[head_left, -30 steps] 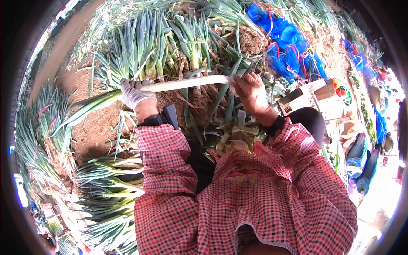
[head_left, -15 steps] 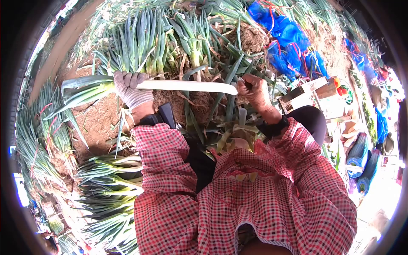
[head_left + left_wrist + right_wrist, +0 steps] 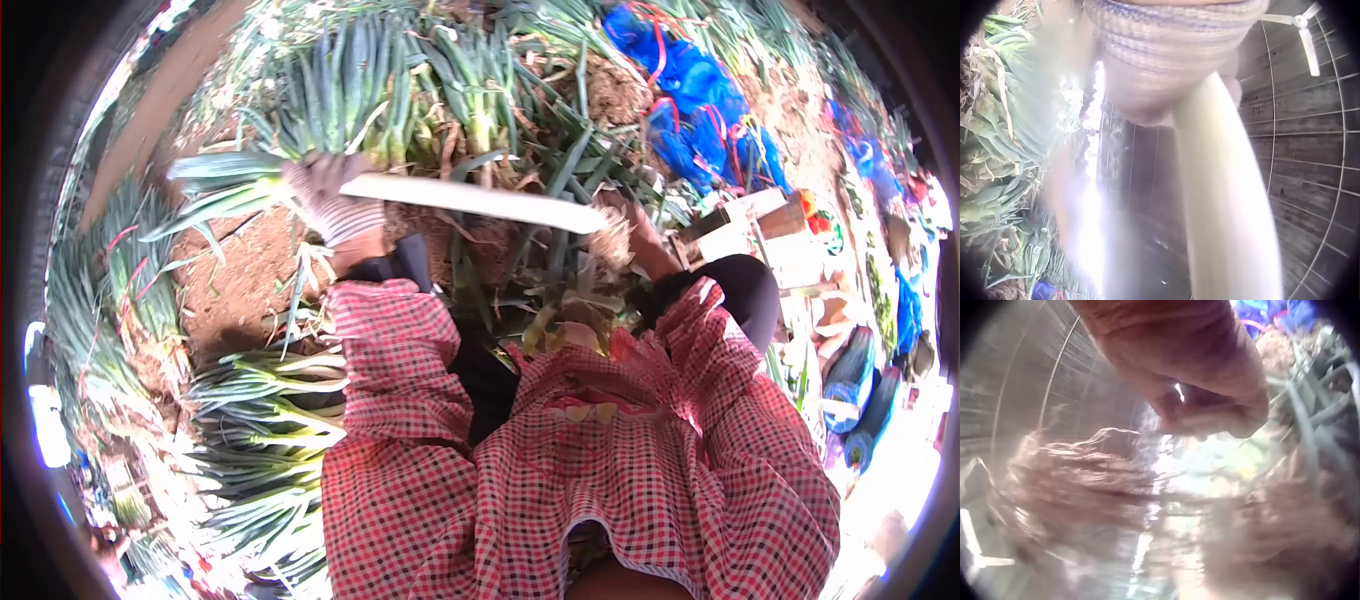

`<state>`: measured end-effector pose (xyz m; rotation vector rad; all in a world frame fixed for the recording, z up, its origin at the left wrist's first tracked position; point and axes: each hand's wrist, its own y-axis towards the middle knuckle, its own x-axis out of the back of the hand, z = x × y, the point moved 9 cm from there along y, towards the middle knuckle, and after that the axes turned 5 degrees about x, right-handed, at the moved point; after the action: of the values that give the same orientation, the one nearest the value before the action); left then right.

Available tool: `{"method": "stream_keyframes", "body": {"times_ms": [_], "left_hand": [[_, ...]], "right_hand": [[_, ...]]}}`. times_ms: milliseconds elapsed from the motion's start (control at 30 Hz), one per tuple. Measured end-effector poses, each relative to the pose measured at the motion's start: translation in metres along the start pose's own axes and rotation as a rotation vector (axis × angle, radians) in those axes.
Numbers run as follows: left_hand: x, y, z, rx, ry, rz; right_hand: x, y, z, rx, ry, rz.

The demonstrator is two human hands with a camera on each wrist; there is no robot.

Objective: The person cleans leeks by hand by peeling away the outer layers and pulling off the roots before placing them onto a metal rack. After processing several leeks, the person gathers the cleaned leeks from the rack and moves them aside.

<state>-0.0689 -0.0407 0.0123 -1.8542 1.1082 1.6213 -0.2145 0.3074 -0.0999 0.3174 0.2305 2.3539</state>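
In the head view my gloved left hand (image 3: pixel 335 195) grips a leek (image 3: pixel 470 200) below its green leaves (image 3: pixel 225 180). Its long white shaft lies across in front of me and slopes slightly down to the right. The left wrist view shows the glove (image 3: pixel 1172 56) wrapped round the pale shaft (image 3: pixel 1222 181). At the shaft's right end is my bare right hand (image 3: pixel 632 225), its fingers curled by a tuft of brown roots (image 3: pixel 608 248). The right wrist view has that hand (image 3: pixel 1191 369) just above the roots (image 3: pixel 1072 475), which are blurred by motion.
Leeks (image 3: pixel 350 90) stand bunched with their roots on soil behind the hands. More leeks (image 3: pixel 260 430) lie in a row at the lower left. Blue plastic sheeting (image 3: pixel 690 100) with red ties is at the upper right, near a wooden crate (image 3: pixel 740 225).
The leek's right end has swung down and to the right, with the left hand still gripping it. The right hand has shifted right, and a root tuft now shows beneath it.
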Motion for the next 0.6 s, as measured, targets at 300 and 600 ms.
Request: {"method": "stream_keyframes", "body": {"times_ms": [300,600], "left_hand": [[0.012,0.002,0.066,0.007,0.213,-0.11],[-0.013,-0.02,0.116,0.091,0.221,0.087]], "right_hand": [[-0.14,0.022,0.063,0.079,-0.045,0.196],[-0.085,0.106,0.123,0.147,1.052,-0.338]]}}
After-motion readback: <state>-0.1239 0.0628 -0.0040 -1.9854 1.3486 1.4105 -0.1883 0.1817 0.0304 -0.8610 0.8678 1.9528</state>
